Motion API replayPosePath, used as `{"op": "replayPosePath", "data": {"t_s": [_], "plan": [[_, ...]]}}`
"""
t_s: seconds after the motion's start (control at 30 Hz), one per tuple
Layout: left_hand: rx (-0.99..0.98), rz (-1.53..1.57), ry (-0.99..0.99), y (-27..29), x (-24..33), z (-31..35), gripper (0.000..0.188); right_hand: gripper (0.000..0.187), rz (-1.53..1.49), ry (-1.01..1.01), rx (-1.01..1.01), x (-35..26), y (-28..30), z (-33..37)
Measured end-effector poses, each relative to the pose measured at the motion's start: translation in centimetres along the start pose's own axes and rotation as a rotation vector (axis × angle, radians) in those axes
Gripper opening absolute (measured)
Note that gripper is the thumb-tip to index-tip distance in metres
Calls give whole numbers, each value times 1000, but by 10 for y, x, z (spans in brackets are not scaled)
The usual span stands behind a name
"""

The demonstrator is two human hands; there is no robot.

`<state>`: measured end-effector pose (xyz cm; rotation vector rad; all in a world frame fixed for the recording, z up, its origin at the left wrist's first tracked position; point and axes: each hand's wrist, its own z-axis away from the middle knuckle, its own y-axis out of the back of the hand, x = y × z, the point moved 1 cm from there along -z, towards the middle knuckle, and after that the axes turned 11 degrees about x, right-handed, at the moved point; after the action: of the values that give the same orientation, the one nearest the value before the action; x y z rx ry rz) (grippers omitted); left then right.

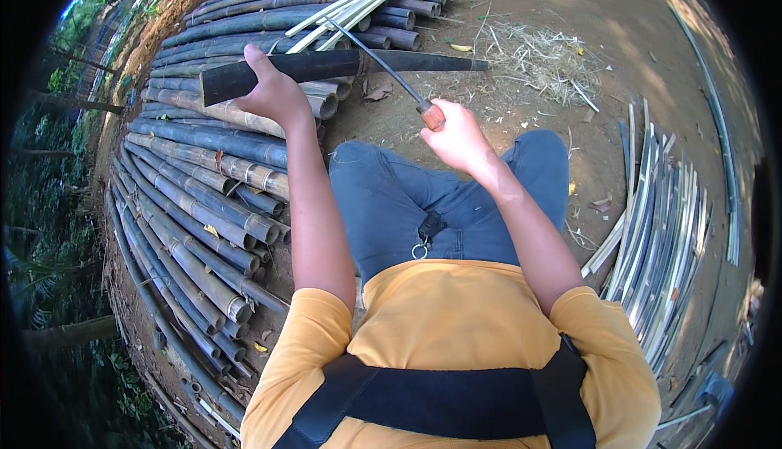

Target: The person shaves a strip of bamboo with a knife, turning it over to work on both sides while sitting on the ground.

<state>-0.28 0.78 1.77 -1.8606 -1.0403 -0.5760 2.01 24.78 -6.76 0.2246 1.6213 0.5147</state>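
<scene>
My left hand [275,93] grips a dark length of split bamboo [318,66] near its wide left end. The thumb lies over its near face, and the fingers are mostly hidden behind it. The piece lies crosswise over my knees' far side, narrowing to the right, with a node about midway. Closed round the reddish wooden handle of a long, thin-bladed knife [381,64], my right hand [460,133] is to the right. The dark blade slants up and left, crossing the bamboo near its node. Whether they touch, I cannot tell.
Stacked bamboo poles [220,151] fill the left and far left. Pale split strips [366,1] lie on top at the far end. Shavings [542,62] are heaped on the dirt ahead. A bundle of slats [660,229] lies at the right, beyond my knee.
</scene>
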Motion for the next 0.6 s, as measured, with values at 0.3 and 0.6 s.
{"op": "replayPosePath", "data": {"t_s": [0.3,0.6], "plan": [[51,-48,69,28,-27,-20,19,10,115,52,78,-9,-35,-4],[48,-51,89,33,-30,-20,21,13,251,-13,-18,-21,-29,-9]]}}
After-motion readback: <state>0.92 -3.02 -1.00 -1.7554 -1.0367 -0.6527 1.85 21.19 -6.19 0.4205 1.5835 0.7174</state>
